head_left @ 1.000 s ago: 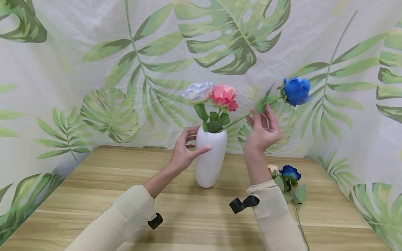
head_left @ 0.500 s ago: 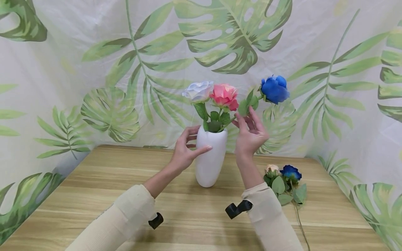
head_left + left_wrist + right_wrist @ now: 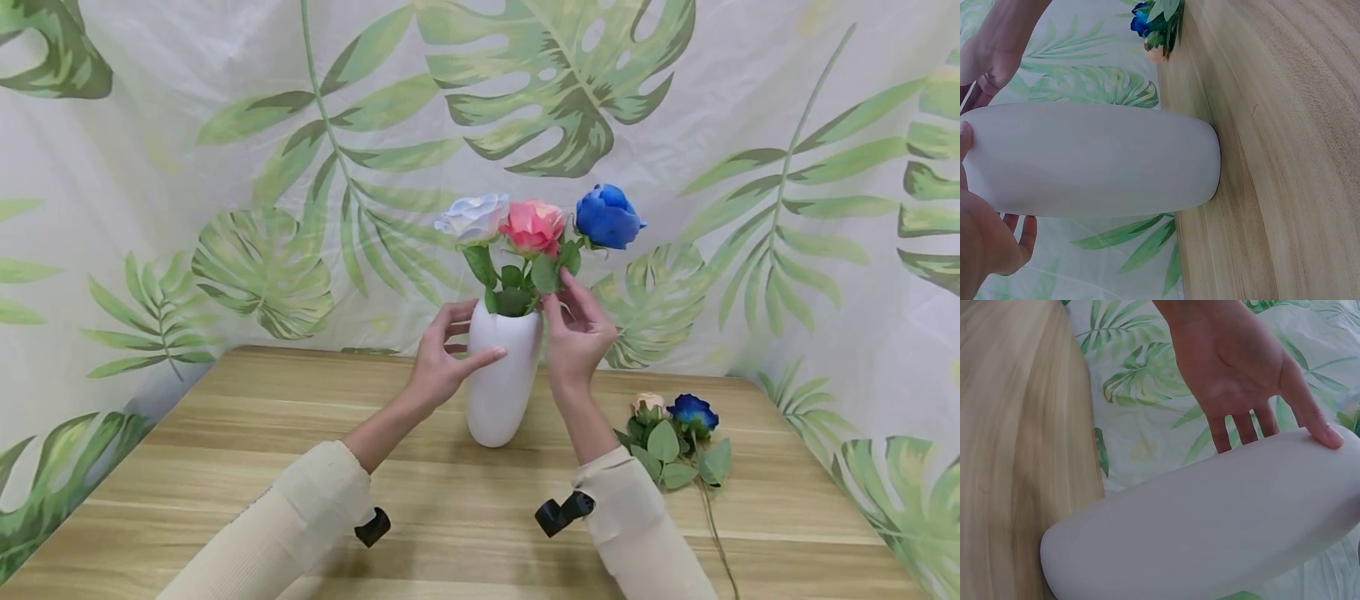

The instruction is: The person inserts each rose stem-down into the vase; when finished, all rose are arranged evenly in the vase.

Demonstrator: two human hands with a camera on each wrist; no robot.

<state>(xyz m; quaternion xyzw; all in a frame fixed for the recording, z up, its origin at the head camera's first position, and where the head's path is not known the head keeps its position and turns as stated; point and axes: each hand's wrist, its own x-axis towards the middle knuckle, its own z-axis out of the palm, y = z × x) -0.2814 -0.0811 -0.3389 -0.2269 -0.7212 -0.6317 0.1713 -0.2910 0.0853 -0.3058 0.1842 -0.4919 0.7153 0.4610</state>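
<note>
A white vase (image 3: pixel 501 383) stands upright on the table. My left hand (image 3: pixel 442 354) grips its upper left side, thumb across the front and fingers round the back; the right wrist view shows the thumb (image 3: pixel 1333 436) pressed near the top. A pale blue-white rose (image 3: pixel 474 218) and a pink rose (image 3: pixel 534 227) stand in the vase. My right hand (image 3: pixel 581 333), at the vase's right rim, pinches the stem of a blue rose (image 3: pixel 609 218) just under its leaves. That bloom leans slightly right of the pink one. The stem's lower end is hidden.
On the wooden table (image 3: pixel 300 400), to the right, lie a dark blue rose (image 3: pixel 693 414) and a cream rose (image 3: pixel 648 405) with leaves and long stems. A leaf-printed cloth (image 3: pixel 390 167) hangs behind the table's far edge.
My right hand has moved left and down toward the vase's rim with the blue rose, whose bloom now stands close beside the pink one. My left hand and the vase have stayed in place.
</note>
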